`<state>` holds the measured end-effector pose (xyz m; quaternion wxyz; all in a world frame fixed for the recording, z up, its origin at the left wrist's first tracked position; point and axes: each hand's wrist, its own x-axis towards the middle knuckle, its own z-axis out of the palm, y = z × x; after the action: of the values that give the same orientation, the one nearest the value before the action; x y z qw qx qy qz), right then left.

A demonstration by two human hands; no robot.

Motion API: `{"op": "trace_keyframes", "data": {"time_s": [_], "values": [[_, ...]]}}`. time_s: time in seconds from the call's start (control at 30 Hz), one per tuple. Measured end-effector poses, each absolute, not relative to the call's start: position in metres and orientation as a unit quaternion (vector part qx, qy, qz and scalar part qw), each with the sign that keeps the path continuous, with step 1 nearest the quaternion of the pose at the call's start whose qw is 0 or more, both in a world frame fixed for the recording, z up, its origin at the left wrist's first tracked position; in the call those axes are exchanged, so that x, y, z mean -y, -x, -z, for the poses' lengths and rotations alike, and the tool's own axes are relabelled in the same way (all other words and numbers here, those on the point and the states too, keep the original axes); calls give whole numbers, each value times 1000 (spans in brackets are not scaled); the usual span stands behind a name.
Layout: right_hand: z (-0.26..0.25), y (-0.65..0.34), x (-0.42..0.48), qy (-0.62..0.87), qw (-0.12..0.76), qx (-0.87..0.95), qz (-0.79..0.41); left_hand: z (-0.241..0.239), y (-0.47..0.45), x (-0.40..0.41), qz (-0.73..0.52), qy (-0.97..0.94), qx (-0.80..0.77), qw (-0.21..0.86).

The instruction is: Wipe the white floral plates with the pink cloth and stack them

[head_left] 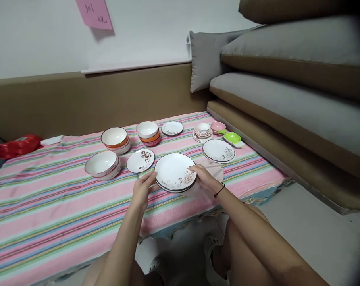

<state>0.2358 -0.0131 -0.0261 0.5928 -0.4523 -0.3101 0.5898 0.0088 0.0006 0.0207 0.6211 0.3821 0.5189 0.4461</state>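
I have the plates over the striped cloth, the left hand's fingers pinching one edge, the right hand's the opposite edge. Three piles of bowls already sit nested, small dishes stacked too. I judge it well along: these plates aren't set down, and the flowered plate seemingly lies alone.

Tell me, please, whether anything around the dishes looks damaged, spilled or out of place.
I see no spill or breakage. The stacked plates between the left hand and right hand look intact. Only the shiny red item seems odd: it lies at the cloth's far left, apart from the bowls.
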Motion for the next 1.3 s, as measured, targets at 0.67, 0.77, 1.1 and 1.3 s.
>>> {"op": "trace_keyframes", "data": {"time_s": [0.67, 0.77, 1.1, 1.3], "values": [[47, -375, 4, 578, 758, 13, -302, -25, 12, 2, -318, -439, -562, 625], [49, -379, 3, 583, 751, 9, -310, -22, 10, 2, -304, -454, -558, 625], [50, -380, 0, 596, 731, -3, -331, -16, 6, 1, -240, -492, -557, 624], [51, -381, 1, 603, 722, -1, -340, -20, 4, 2, -226, -507, -567, 609]]}}
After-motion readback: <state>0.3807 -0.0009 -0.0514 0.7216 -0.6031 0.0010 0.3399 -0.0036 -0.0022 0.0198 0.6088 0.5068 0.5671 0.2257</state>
